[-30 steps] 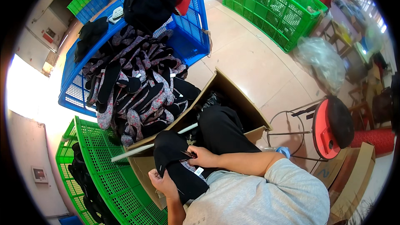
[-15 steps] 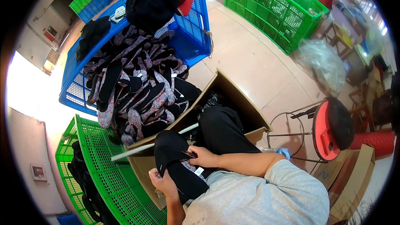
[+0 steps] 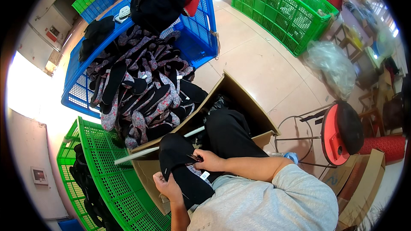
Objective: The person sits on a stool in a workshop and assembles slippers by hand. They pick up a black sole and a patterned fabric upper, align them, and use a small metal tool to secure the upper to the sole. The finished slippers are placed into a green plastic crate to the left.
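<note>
A black slipper (image 3: 196,189) with a grey-and-pink floral lining and a white tag lies across my lap. My left hand (image 3: 169,187) is closed on its outer edge. My right hand (image 3: 207,161) is pinched over the slipper's opening, close to the tag. At its fingertips is a small dark thing, too hidden to name. A large heap of similar black and floral slippers (image 3: 141,85) spills from a blue crate (image 3: 77,85) in front of me, to the left.
An open cardboard box (image 3: 252,115) stands by my knees, with a pale rod (image 3: 143,153) across its left side. Green crates (image 3: 107,167) are at the left, another green crate (image 3: 278,13) beyond. On the right stand a round red-and-black stool (image 3: 340,132) and a clear plastic bag (image 3: 332,66).
</note>
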{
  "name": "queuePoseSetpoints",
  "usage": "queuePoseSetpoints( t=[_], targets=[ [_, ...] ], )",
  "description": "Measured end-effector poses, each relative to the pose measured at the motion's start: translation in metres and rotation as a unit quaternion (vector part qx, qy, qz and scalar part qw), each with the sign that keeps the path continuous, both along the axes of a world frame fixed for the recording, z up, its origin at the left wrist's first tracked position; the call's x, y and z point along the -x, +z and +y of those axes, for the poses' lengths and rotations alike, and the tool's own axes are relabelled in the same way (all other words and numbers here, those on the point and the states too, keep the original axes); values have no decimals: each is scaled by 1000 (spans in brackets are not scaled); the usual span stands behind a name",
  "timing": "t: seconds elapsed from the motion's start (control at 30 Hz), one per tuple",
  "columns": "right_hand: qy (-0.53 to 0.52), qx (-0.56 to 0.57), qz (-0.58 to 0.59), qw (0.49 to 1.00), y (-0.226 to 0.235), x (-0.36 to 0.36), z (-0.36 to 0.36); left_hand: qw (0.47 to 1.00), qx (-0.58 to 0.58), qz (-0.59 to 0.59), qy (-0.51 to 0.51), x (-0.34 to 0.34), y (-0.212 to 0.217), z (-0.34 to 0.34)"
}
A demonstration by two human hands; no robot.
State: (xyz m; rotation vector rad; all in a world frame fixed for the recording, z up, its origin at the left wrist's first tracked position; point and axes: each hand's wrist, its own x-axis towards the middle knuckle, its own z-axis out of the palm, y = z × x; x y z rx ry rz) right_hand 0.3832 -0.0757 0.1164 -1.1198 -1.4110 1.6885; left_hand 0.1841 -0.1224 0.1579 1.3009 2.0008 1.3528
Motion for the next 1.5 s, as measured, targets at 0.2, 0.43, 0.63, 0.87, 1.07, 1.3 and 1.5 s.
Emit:
queuePoseSetpoints(
  t=[0.2,0.43,0.63,0.87,1.07,1.3,1.5],
  targets=[
    [1,-1,5,1000,-2,1,0,1000,-1,6,2,-3,6,0],
    [15,-27,-7,999,0,-1,-1,1000,-15,18,15,-4,4,-8],
    [29,-57,-29,998,2,-1,-4,997,-12,64,47,-2,3,-23],
    [31,-50,-15,998,5,-4,0,1000,-22,11,16,-3,7,-20],
    [-32,-19,115,993,-34,7,-5,945,23,-324,-34,-5,3,-21],
    [7,145,117,982,-11,3,-1,836,-11,-541,-89,-16,23,-17],
    [-16,121,160,980,-17,2,1,865,-78,-495,16,-5,34,0]
  ],
)
